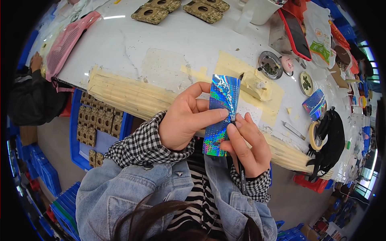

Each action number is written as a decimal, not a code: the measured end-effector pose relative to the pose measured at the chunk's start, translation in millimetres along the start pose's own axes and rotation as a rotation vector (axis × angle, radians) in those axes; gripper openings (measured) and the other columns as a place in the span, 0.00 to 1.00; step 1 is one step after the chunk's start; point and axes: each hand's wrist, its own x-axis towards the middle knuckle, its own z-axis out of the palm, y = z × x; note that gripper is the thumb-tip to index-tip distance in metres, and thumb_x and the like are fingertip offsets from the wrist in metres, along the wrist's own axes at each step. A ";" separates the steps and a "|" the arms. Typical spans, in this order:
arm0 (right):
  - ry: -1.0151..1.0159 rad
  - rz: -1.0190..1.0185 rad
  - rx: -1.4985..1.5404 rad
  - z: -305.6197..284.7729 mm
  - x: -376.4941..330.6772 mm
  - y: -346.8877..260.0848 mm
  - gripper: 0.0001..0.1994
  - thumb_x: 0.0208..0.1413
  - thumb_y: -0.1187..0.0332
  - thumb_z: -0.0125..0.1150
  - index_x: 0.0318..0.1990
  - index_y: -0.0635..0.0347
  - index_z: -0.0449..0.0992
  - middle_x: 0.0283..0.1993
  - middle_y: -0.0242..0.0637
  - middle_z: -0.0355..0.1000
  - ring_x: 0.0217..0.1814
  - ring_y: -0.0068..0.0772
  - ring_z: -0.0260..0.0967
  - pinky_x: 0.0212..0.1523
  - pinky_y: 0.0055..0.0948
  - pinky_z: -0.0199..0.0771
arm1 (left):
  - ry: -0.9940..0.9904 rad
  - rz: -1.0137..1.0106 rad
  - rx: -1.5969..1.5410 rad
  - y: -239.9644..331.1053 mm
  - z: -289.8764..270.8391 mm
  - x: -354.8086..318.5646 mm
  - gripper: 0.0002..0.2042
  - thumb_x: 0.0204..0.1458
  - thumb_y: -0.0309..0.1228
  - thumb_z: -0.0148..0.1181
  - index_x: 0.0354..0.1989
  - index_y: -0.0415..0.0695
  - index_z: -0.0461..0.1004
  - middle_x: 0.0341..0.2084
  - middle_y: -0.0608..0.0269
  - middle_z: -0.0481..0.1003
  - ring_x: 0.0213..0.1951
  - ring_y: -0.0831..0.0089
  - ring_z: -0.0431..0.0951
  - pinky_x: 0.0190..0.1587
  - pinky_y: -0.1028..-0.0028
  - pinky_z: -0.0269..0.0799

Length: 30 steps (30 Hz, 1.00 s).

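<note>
My left hand (pixel 181 122) has its grip pinching the foil strip (pixel 222 98) above the counter (pixel 116 44); my right hand (pixel 251 150) holds the black tool (pixel 242 174) against it. I'd brace the foil flat and work the tip shallowly.

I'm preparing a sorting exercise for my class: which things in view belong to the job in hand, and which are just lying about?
In the job:
shiny blue sheet, in the left hand
slim black tool, in the right hand

Seemingly just lying about:
red-edged phone
white plastic bag
pink basket
</note>
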 end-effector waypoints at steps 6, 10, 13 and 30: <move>-0.017 -0.023 -0.006 -0.9 0.7 0.4 0.21 0.43 0.67 0.71 0.46 0.65 0.78 0.45 0.46 0.70 0.50 0.48 0.73 0.53 0.49 0.74 | 0.011 -0.002 0.006 0.4 0.5 0.4 0.20 0.53 0.19 0.58 0.53 0.38 0.59 0.37 0.55 0.79 0.38 0.74 0.79 0.41 0.76 0.77; -0.019 -0.023 -0.007 -1.1 0.8 0.1 0.21 0.43 0.67 0.71 0.46 0.65 0.78 0.45 0.46 0.69 0.51 0.49 0.73 0.53 0.49 0.74 | 0.012 0.000 0.007 0.2 0.7 0.7 0.20 0.53 0.19 0.58 0.53 0.38 0.59 0.37 0.55 0.79 0.38 0.74 0.79 0.41 0.76 0.77; -0.017 -0.023 0.004 -0.8 0.6 0.7 0.20 0.43 0.67 0.71 0.46 0.65 0.78 0.46 0.47 0.69 0.51 0.49 0.73 0.53 0.49 0.74 | 0.011 -0.002 0.005 0.2 0.9 0.7 0.20 0.53 0.19 0.58 0.53 0.38 0.59 0.37 0.55 0.79 0.38 0.74 0.79 0.40 0.76 0.77; 0.050 0.081 0.081 -10.0 -18.8 5.5 0.20 0.47 0.62 0.68 0.47 0.60 0.78 0.43 0.43 0.71 0.50 0.46 0.73 0.54 0.51 0.72 | 0.085 0.117 0.034 11.5 -8.2 1.0 0.20 0.54 0.19 0.57 0.54 0.35 0.59 0.39 0.51 0.78 0.41 0.70 0.80 0.44 0.73 0.77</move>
